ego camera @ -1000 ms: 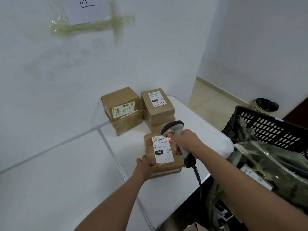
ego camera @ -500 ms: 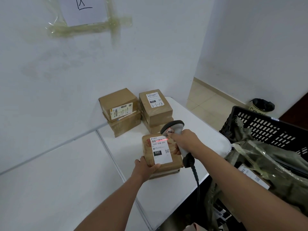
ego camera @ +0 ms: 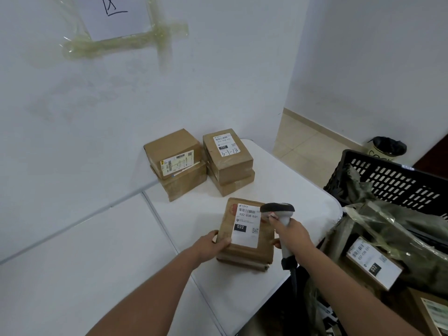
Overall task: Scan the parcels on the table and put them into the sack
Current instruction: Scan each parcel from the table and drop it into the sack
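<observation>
While my left hand (ego camera: pixel 210 243) grips the near-left corner of the nearest parcel (ego camera: pixel 244 235), thumb on top beside its white label (ego camera: pixel 246 225), my right hand (ego camera: pixel 292 235) is wrapped round the handle of a grey scanner (ego camera: pixel 278 213). Scanner head sits just over the parcel's far-right edge, next to the barcode. That parcel rests on the white table (ego camera: pixel 303 197), on top of what looks like a second, flatter box. To my right, the green sack (ego camera: pixel 400 241) lies open inside a black crate (ego camera: pixel 392 180), a labelled parcel (ego camera: pixel 372 263) already in it. Farther back on the table, against the wall, two stacks of brown parcels stand side by side: left stack (ego camera: pixel 175 163), right stack (ego camera: pixel 228 160), each two high. Beyond the table, a bin with a black liner (ego camera: pixel 386 147) on the floor.
</observation>
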